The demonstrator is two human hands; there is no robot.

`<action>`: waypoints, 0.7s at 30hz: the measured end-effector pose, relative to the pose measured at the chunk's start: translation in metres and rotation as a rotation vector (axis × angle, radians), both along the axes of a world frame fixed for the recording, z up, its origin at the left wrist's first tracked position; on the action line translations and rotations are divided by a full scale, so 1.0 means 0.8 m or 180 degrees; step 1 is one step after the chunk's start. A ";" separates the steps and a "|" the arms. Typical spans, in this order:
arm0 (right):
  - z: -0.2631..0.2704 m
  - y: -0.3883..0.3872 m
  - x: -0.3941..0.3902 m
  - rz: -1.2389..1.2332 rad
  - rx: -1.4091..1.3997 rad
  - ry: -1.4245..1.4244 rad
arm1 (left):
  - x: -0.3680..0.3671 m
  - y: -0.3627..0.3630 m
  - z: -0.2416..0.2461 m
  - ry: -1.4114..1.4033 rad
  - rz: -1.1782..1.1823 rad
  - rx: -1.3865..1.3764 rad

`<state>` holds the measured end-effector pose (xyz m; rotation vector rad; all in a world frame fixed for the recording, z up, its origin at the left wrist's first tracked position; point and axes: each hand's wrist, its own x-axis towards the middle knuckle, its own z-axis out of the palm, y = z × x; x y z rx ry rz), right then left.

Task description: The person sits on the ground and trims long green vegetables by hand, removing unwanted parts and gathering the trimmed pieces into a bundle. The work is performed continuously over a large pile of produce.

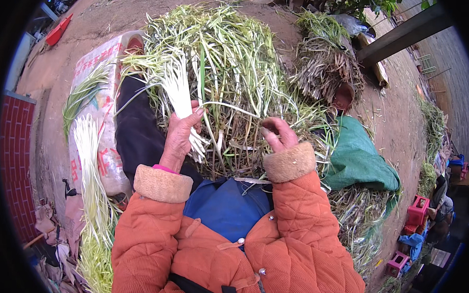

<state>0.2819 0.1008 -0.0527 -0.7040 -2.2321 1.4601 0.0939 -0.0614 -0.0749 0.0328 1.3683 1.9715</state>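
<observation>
My left hand (183,132) is closed round a bundle of white leafy stalks (178,88), whose pale green tips point away from me and whose cut ends stick out below the fist. My right hand (279,132) is to the right, fingers curled, at the end of a single pale stalk (231,105) that reaches towards the bundle; whether the fingers pinch it I cannot tell. Beneath both hands, a large heap of green and withered stalks (231,65) covers my lap. Cleaned white stalks (89,151) lie at the left on a stuffed woven sack (113,166).
A green cloth (360,153) lies at the right over more unsorted stalks (359,212). Another root-ended bundle (324,62) is at the upper right near a post (405,34). Pink plastic stools (417,210) and a person (444,212) are at the far right. A red scoop (59,30) lies upper left.
</observation>
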 end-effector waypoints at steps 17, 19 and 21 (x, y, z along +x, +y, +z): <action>-0.118 -0.011 0.036 -0.0977 -0.3243 0.0341 | 0.006 -0.020 0.003 -0.0477 -0.0169 0.0187; -0.121 0.024 0.110 -0.1690 -0.2912 0.0486 | 0.001 -0.024 0.005 -0.0344 -0.0129 0.0229; -0.109 0.070 0.181 -0.2412 -0.2555 0.0402 | -0.007 -0.027 0.009 -0.0449 -0.0004 0.0282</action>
